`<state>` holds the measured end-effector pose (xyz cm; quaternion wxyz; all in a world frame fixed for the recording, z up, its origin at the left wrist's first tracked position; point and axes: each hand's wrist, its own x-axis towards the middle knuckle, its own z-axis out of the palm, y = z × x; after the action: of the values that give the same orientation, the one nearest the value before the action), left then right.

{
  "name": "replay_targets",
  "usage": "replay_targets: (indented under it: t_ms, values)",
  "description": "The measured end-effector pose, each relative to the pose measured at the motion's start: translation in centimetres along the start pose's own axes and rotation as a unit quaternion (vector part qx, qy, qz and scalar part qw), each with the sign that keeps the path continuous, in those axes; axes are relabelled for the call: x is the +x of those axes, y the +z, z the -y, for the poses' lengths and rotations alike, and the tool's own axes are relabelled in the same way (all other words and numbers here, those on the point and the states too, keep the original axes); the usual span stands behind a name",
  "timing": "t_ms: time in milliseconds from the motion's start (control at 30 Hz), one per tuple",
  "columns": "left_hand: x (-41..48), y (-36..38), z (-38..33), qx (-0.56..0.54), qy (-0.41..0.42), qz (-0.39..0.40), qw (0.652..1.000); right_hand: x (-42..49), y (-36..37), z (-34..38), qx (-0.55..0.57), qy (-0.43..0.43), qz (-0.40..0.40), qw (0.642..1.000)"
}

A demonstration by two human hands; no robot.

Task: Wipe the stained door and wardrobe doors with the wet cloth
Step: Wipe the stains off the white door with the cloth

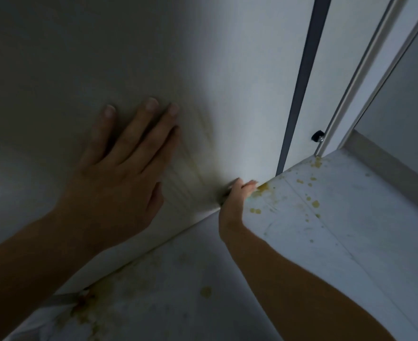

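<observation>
The left hand [119,166] lay flat, fingers spread, on the white ribbed wardrobe door [203,82]. The right hand [235,200] curled at its lower corner; no wet cloth was visible. Yellow-brown splatter [263,187] beside it could smear, and the door could shift under pressure.

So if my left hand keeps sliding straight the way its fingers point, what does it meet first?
Probably nothing soon: the left hand lies flat on the white door panel, fingers pointing up-right across bare surface; the dark vertical strip lies farther right.

A room in a home, seen at a wardrobe.
White wardrobe doors [252,82] on a sliding track [358,77] are seen, yellow-brown stains [315,204] spattered below.
</observation>
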<state>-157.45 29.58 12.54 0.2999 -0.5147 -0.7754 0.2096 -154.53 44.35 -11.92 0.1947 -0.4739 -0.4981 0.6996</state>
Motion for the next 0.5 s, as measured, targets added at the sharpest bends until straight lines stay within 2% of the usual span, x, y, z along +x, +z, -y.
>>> replay_targets:
  t_ms: [133,267,333,433,500]
  values:
    - [0.2,0.1,0.2,0.006,0.009,0.007,1.000,-0.2,0.8,0.5,-0.018,0.018,-0.001,1.000]
    - [0.2,0.2,0.2,0.008,0.008,0.007,1.000,-0.3,-0.3,0.5,-0.059,-0.083,-0.020,0.995]
    - [0.1,0.0,0.3,-0.003,0.009,0.006,1.000,-0.1,-0.6,0.0,-0.061,-0.059,-0.038,0.996]
    - [0.1,-0.1,0.7,-0.004,0.013,0.001,1.000,1.6,-0.9,1.3,0.036,0.001,-0.018,0.999]
    - [0.0,-0.1,0.6,-0.007,0.010,0.001,1.000,4.0,-2.2,2.9,0.087,-0.030,-0.023,0.996]
